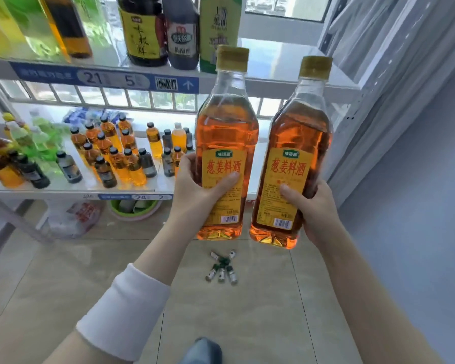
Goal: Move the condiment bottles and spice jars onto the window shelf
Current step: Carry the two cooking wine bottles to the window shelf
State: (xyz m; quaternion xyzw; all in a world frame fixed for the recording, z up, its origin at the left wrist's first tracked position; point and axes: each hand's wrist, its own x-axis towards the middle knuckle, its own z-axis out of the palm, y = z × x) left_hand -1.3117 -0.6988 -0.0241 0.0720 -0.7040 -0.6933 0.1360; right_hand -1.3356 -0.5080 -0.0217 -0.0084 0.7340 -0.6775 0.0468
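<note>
Evidently bound for the bare right end of the upper shelf (286, 64), two amber bottles are held upright by their labels, the left hand (195, 187) wrapped round one (225, 132) and the right hand (317, 208) round the other (297, 143)

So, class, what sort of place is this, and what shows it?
Probably a small shop or stockroom: a barcoded shelf-edge label strip, rows of small bottles on the lower shelf, and a cooking wine bottle in the left hand with its twin in the right hand.
</note>
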